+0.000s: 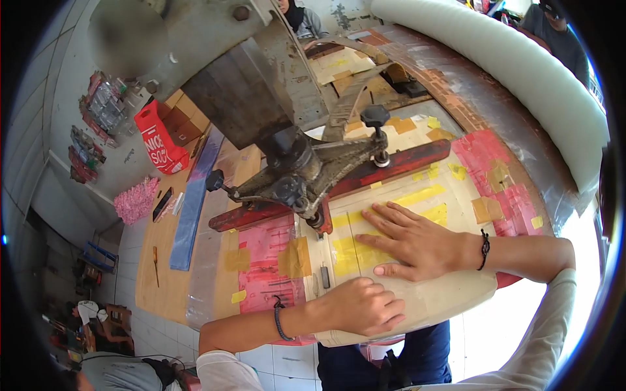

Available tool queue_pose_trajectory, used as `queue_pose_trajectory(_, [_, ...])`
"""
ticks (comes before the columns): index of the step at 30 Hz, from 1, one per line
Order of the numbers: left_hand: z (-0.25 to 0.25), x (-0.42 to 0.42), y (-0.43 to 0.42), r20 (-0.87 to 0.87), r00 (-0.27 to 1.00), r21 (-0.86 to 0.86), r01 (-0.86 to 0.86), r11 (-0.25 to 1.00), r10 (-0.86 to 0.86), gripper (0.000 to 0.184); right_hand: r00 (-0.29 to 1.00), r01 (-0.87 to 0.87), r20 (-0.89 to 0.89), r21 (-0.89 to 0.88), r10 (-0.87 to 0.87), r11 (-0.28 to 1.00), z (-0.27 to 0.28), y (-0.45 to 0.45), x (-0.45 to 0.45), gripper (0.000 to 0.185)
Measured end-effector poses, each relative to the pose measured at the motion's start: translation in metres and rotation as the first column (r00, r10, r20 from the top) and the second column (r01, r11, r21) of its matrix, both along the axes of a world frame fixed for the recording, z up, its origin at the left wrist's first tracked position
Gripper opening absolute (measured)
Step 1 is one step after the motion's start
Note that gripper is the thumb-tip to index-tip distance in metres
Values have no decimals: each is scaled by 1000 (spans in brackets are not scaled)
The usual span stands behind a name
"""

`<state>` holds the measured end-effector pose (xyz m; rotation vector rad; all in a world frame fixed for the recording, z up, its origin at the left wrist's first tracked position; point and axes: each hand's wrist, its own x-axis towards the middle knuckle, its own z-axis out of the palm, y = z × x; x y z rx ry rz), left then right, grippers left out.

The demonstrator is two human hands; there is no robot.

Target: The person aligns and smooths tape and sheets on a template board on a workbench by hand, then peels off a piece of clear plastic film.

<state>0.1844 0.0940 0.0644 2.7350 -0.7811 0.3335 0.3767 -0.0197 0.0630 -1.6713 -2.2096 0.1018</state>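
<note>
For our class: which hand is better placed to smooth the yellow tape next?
Probably the right hand: it lies spread, partly over the yellow tape; the left hand is curled.

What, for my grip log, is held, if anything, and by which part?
The right hand holds nothing, flat on the taped panel; whether the curled left hand holds anything cannot be told.

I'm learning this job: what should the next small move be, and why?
I'd probably flatten the left hand onto the pale board to help steady it: the right hand is spread over its yellow patches, while the left is curled near the board's front edge.
</note>
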Motion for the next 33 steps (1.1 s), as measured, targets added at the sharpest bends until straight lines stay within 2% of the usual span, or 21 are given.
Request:
queue_pose_trajectory(8, [-3,0,-3,4,1000,-42,11,999,-11,25,1000,27,-13,20,-27,999,5,3,-1,59])
queue_pose_trajectory(11, [-5,-3,-5,61,996,18,64,998,-65,26,999,35,-35,36,-33,999,5,5,0,53])
queue_pose_trajectory(14, [-2,-7,-8,10,997,-6,77,997,-77,28,998,37,-45,56,-35,998,4,5,-1,50])
queue_pose_trajectory(17, [-5,-10,-12,52,995,26,88,996,-89,29,998,50,-52,66,-47,997,4,5,-1,49])
queue_pose_trajectory(20, [-1,-12,-12,-11,995,80,96,992,-95,27,997,55,-50,58,-52,997,6,5,-1,50])
queue_pose_trajectory(22, [-2,-10,-12,-29,992,50,128,991,-127,25,997,58,-58,58,-55,997,6,5,-2,51])
queue_pose_trajectory(24, [-4,-6,-12,-58,984,-32,169,985,-171,36,998,48,-40,58,-46,997,5,5,0,54])
queue_pose_trajectory(26, [-8,2,-10,-92,970,-166,209,964,-226,58,998,45,-38,63,-42,997,5,5,1,57])
queue_pose_trajectory(29, [-6,6,-7,-209,943,-167,226,960,-258,77,998,48,-50,85,-43,995,2,6,1,61])
queue_pose_trajectory(31, [-6,6,-6,-243,936,-156,223,962,-256,79,998,44,-38,107,-40,993,2,5,2,63])
queue_pose_trajectory(33, [-6,7,-4,-256,933,-138,222,965,-252,78,996,59,-74,139,-49,989,-1,6,3,57])
